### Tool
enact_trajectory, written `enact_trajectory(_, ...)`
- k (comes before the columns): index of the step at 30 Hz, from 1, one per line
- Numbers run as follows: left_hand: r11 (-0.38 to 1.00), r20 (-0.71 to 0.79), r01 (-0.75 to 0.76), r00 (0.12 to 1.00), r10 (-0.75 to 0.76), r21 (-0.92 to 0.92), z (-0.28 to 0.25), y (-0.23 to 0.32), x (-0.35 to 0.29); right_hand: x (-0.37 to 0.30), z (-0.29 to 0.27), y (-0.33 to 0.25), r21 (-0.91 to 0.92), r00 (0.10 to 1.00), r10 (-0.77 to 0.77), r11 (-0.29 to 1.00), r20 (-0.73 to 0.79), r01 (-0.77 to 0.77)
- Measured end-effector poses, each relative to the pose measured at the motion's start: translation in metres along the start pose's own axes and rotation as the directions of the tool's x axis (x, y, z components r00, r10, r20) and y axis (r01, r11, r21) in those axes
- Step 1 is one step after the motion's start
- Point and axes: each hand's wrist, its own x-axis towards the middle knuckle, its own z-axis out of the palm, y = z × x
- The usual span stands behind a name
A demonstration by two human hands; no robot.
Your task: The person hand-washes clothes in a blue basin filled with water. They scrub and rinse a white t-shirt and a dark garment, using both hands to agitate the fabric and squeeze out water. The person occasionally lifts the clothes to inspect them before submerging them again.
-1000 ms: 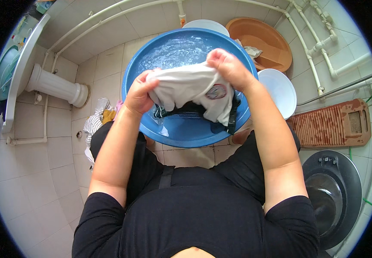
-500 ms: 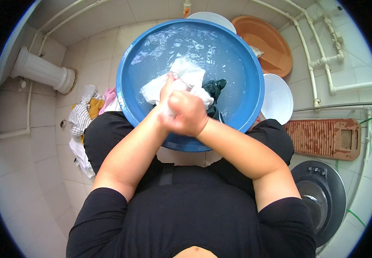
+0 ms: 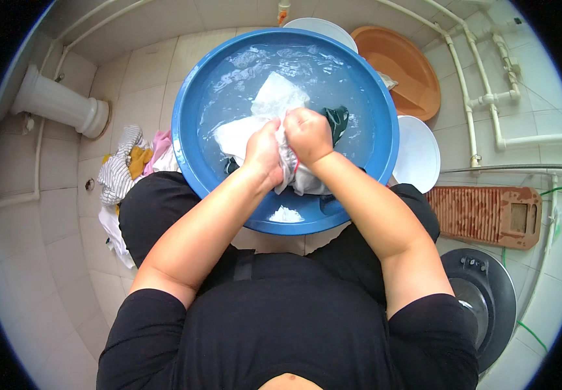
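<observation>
Watching through the head camera, I am seeing both hands meeting over the near middle of a blue tub (image 3: 177, 133) of water. The right hand (image 3: 308, 134) is curling into a fist, with bunched fabric of a white garment (image 3: 279, 93) caught against its inner side; the left hand (image 3: 264, 153) is folding around the same bunch from the other side, no real gap showing in either grip, though the fingertips are hiding from me. Garment position: lying directly between the hands, so neither is nearer. Its gathered part is running roughly away from the body, one broad flap spreading on the water beyond the knuckles, another fanning leftward, and a looser end with a red edge (image 3: 296, 165) hanging toward the wearer. The right hand is sitting slightly farther out than the left, so the two are flanking that axis at a slant. A dark green cloth (image 3: 337, 121) is lying in the water just right of the right hand. A small white patch (image 3: 285, 214) is showing by the near wall; I am not managing to tell what it is.
</observation>
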Motion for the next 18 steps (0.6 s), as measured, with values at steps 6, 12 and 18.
enact_trajectory(6, 0.997, 0.515, 0.058, 0.857, -0.026, -0.045, -0.088, -0.006, 0.064, -0.038, 0.001, -0.054, 0.047, 0.891, -0.452, 0.892, 0.044, 0.450)
enact_trajectory(12, 0.995, 0.157, -0.015, 0.988, 0.000, 0.097, -0.009, 0.016, 0.014, 0.023, -0.014, 0.022, -0.126, 0.982, 0.049, 0.989, -0.181, -0.073)
enact_trajectory(18, 0.271, 0.191, -0.225, 0.971, 0.145, 0.936, -0.030, 0.033, 0.027, 0.040, -0.050, 0.098, -0.056, 0.906, 0.422, 0.904, -0.043, -0.424)
